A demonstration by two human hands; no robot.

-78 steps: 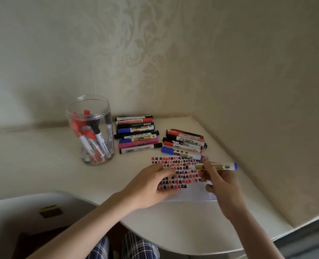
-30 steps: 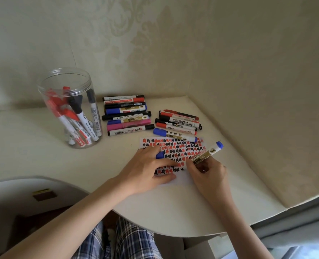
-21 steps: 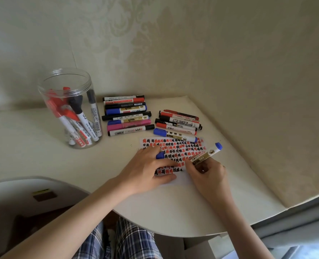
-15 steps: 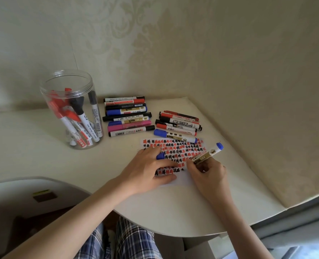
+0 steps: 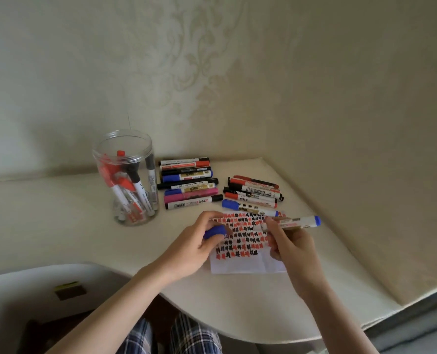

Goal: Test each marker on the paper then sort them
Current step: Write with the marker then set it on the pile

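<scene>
Now right hand (image 5: 293,247) pinches the blue-ended marker (image 5: 295,222) mid-barrel, just above the paper (image 5: 248,264); left hand (image 5: 197,247), on the paper's left edge, curls round its blue cap (image 5: 214,231). Light, stiff, smooth plastic; grip barrel near the tip.

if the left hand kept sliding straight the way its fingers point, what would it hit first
The left hand, holding a blue cap, points up and right across the paper. Likely first contact is the blue-capped marker lying at the paper's far edge, though depth is unclear.
</scene>
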